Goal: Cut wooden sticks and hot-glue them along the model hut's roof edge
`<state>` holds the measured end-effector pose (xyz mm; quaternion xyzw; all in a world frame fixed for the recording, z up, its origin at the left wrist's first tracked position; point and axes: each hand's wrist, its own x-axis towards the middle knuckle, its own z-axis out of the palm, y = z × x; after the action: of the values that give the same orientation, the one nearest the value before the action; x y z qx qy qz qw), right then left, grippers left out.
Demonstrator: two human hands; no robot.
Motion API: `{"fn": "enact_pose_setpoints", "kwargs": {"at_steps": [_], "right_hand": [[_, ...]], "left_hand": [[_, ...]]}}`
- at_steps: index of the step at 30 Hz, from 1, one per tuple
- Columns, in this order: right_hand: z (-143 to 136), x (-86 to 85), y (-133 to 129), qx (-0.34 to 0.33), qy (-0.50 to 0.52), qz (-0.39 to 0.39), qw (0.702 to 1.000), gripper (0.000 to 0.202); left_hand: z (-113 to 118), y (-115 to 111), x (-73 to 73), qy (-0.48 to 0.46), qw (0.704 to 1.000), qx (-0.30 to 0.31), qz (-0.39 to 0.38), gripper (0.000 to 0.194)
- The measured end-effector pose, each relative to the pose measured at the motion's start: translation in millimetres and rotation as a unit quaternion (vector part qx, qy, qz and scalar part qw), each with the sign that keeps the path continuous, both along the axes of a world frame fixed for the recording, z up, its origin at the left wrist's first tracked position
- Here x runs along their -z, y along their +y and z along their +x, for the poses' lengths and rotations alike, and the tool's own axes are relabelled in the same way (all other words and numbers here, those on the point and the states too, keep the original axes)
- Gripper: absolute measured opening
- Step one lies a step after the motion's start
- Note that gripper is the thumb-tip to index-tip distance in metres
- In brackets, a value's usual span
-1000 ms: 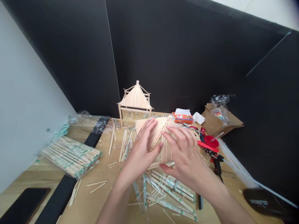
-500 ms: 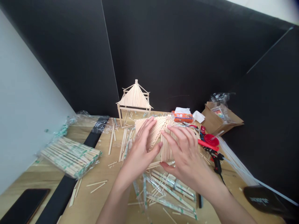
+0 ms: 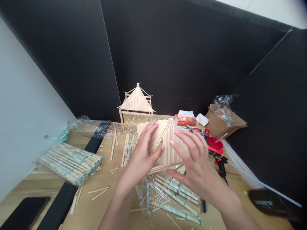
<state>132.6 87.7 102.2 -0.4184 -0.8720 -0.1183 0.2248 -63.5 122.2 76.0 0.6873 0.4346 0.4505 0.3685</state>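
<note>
A model roof (image 3: 171, 148) built from wooden chopsticks laid side by side stands tilted in front of me. Along its left slope lies my left hand (image 3: 145, 148), fingers stretched and thumb spread apart over the sticks. My right hand (image 3: 192, 156) is at the right slope with its fingers spread and nothing gripped; whether a fingertip touches the sticks is unclear. Both hands cover parts of the roof. Behind it stands a small chopstick pavilion (image 3: 136, 100) with a peaked roof on legs. Wrapped chopsticks (image 3: 176, 195) lie below my hands.
A bag of chopsticks (image 3: 69, 163) and a phone (image 3: 25, 212) lie on the left. On the right are a glue gun (image 3: 222, 167), a red dish (image 3: 215, 143), an orange tissue pack (image 3: 186, 120), a cardboard box (image 3: 222, 119) and a black case (image 3: 267, 202). Black panels (image 3: 179, 57) enclose the back.
My right hand has moved a little to the right, away from the roof's ridge, its fingers opening wider. My left hand stays on the left slope. The view has shifted slightly.
</note>
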Motion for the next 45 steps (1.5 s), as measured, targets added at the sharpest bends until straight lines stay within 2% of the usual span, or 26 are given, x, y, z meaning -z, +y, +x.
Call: {"fn": "enact_pose_setpoints", "kwargs": {"at_steps": [5, 11, 19, 30, 34, 37, 39, 41, 45], "right_hand": [[-2, 1.4, 7, -0.022, 0.001, -0.035, 0.999, 0.084], [-3, 1.5, 14, -0.032, 0.041, -0.035, 0.998, 0.093], [-5, 0.9, 18, -0.031, 0.029, -0.041, 0.998, 0.092], [-6, 3.6, 14, -0.053, 0.008, -0.031, 0.998, 0.075], [-7, 4.3, 13, -0.048, 0.017, -0.036, 0.998, 0.076], [-2, 0.6, 6, -0.060, 0.047, -0.069, 0.995, 0.086], [6, 0.1, -1, -0.037, 0.099, -0.085, 0.991, 0.093], [16, 4.6, -8, 0.015, 0.178, -0.088, 0.980, 0.093], [34, 28.2, -12, 0.099, 0.274, -0.102, 0.951, 0.083]], "left_hand": [[1, 0, 1.6, -0.016, 1.000, 0.001, 0.008, 0.056], [-1, 1, 2.3, 0.002, 1.000, -0.004, 0.008, 0.059], [1, 0, 2.0, 0.001, 1.000, -0.008, 0.007, 0.060], [0, 1, 2.3, 0.004, 1.000, -0.005, 0.009, 0.058], [0, 1, 2.3, 0.003, 1.000, -0.005, 0.011, 0.058], [0, 0, 1.5, 0.005, 1.000, -0.004, 0.007, 0.058], [0, 0, 1.5, 0.008, 1.000, -0.005, 0.007, 0.059], [-1, 0, 2.3, 0.011, 1.000, -0.006, 0.007, 0.060], [-2, 1, 4.5, 0.012, 1.000, -0.006, 0.003, 0.059]]}}
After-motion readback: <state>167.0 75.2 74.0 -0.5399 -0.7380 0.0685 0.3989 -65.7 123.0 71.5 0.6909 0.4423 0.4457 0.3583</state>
